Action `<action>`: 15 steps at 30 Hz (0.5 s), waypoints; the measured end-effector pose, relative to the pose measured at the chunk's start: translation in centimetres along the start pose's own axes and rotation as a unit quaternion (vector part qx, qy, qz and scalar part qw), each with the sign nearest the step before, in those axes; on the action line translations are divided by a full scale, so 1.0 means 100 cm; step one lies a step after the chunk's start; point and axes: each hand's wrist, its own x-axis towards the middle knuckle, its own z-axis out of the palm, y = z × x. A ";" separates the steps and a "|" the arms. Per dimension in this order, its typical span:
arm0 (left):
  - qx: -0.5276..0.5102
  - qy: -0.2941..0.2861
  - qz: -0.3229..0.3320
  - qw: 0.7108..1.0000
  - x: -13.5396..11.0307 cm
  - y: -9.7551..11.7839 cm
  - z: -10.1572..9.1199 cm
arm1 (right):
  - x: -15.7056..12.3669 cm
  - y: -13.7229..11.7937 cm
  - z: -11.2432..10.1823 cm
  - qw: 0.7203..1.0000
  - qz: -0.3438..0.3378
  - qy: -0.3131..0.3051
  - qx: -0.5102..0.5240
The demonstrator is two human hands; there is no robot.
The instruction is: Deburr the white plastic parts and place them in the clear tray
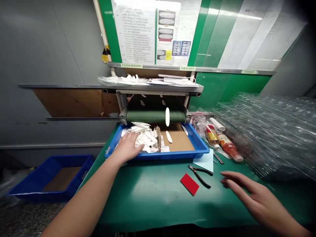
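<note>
head view: l hand [127, 148] open, palm down, fingers spread on a heap of white pointed oval pieces [145, 140], not gripping. heap sits at left end of a blue plastic tray [182, 155], w/ an upright cardboard divider [158, 138] just beside it. cardboard liner [179, 143] covers the tray's base; 2 loose white pieces [169, 136] lie on it, right of divider. 1 more white piece [167, 117] is upright in front of a green ribbed belt roller [155, 116], above tray, not touching hand. smaller white pieces [142, 103] sit on dark belt behind roller.

r hand [254, 197] open, fingers lightly curled, over green mat [148, 205]; can't tell if touching. nearest: side cutters [199, 176], red pad [189, 184], pale blue sheet [204, 160]. further right, clear bag [200, 124] w/ white tube [217, 124], red-yellow tube [211, 134], orange bottle [228, 148]. clear plastic stack [266, 131] beyond. 2nd blue tray [50, 177] on floor, left, cardboard [61, 178] on its base.
</note>
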 end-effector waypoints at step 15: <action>0.066 0.000 -0.056 0.996 -0.021 -0.026 0.034 | 0.289 -0.238 0.194 0.938 -0.259 -0.143 -0.179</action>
